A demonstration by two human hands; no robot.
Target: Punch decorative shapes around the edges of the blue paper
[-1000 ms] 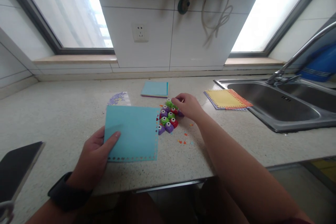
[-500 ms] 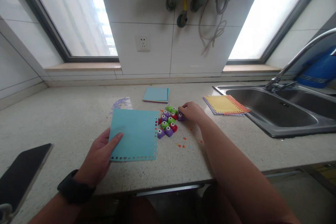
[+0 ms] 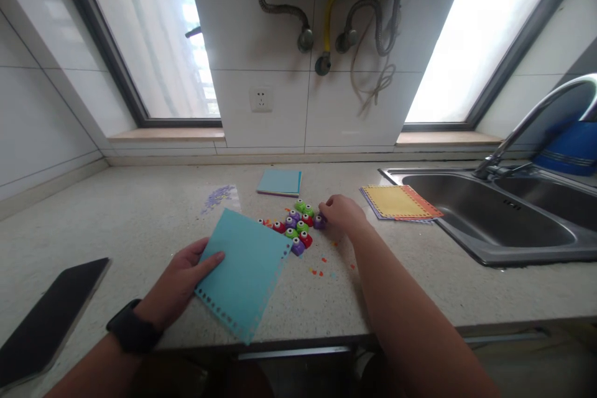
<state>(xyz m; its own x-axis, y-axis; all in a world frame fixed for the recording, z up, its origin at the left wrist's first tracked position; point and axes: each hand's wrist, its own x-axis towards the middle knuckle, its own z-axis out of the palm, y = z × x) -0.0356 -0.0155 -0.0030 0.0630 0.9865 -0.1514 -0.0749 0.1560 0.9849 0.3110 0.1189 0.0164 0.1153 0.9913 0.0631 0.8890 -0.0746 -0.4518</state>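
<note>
And the blue sheet (image 3: 245, 267) has swung round: half a second ago it sat nearly square to the desk (image 3: 140, 217), and now it's tilted with one corner pointing down towards the near edge. The turn uncovers a red punch (image 3: 278, 227) that was mostly hidden behind the paper. A plain, light blue piece, this, with rows of small cut-out holes down two neighbouring edges, held out in front of the person, its right-hand corner just by the punches. The left hand (image 3: 186, 273) is clamped on its left side, thumb on top, fingers beneath, a dark watch (image 3: 133, 326) at the wrist. Over on the other side, the right hand (image 3: 345, 214) stays at the purple punch (image 3: 319, 222), fingers bent and drawn together; whether they grip it or only touch it, you can't tell. Beside it, the cluster of green, red and purple punches (image 3: 302, 227) sits close-packed, white-topped, with orange, red and blue paper bits (image 3: 321, 273) scattered nearby. Further out, a stack of blue sheets (image 3: 280, 181) lies behind the cluster, a purple-patterned paper (image 3: 219, 198) to its left, and a yellow-topped stack (image 3: 392, 201) next to the sink (image 3: 489, 217). Far left, a dark flat slab (image 3: 51, 317) rests near the desk's edge.
</note>
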